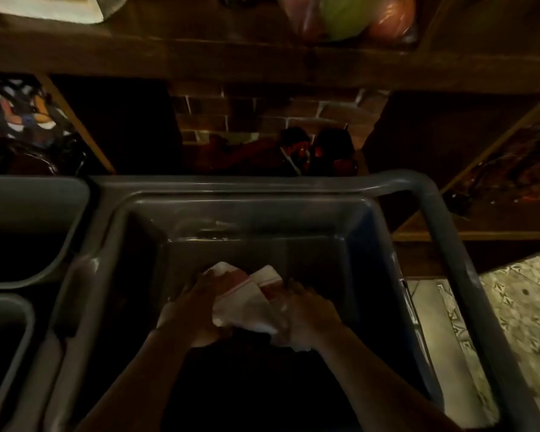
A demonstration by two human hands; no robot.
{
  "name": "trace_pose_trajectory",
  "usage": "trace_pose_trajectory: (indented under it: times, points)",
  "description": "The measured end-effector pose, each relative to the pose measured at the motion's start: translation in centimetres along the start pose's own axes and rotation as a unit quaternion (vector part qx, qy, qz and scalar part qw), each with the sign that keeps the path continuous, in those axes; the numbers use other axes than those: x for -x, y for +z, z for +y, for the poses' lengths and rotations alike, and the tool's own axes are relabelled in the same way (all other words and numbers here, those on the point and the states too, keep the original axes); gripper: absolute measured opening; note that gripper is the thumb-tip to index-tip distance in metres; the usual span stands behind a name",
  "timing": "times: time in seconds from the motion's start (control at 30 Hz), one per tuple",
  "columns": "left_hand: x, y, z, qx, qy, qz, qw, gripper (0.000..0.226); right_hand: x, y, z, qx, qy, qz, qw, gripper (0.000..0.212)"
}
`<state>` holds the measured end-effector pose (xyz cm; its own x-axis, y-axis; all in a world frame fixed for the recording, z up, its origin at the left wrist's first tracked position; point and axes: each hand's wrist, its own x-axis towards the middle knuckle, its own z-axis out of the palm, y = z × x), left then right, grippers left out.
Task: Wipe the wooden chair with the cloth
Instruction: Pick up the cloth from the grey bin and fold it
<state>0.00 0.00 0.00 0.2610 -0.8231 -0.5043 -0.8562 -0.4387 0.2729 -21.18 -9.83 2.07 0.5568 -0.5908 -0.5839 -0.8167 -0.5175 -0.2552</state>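
Note:
A white cloth with red stripes (247,302) is bunched between both my hands, low inside a deep grey plastic tub (262,188). My left hand (194,310) grips the cloth's left side. My right hand (306,316) grips its right side, and the two hands are close together. The scene is dim and slightly blurred. No wooden chair can be made out.
Two more grey bins (28,213) stand to the left. Dark wooden shelving (262,60) runs across the top, with a brick wall (247,113) behind and coloured bags (346,17) above. Patterned floor tiles (518,300) show at the right.

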Motion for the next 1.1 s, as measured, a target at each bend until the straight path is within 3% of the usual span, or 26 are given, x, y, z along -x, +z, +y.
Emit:
trace_pose_trajectory:
  times: [0.13,0.33,0.5,0.77,1.1]
  points:
    - [-0.7,1.9,-0.5,-0.042,0.022,-0.019,0.999,0.108,-0.6,1.6,-0.1,0.026,0.012,-0.01,1.0,0.093]
    - [-0.7,1.2,0.4,-0.038,0.022,0.039,0.998,0.079,-0.4,0.8,-0.2,0.018,0.007,0.049,0.999,0.058]
    - [0.0,-0.5,1.0,-0.054,0.012,0.057,0.997,0.064,0.4,-0.7,-0.5,0.008,0.015,0.079,0.997,0.043]
    - [1.6,-4.5,3.3,-0.079,0.006,0.087,0.993,0.054,2.8,-3.9,-0.7,0.017,0.022,0.155,0.988,0.042]
    - [5.5,-12.3,6.5,-0.086,0.05,0.21,0.973,0.046,8.2,-12.0,-1.9,0.025,-0.004,0.266,0.964,0.036]
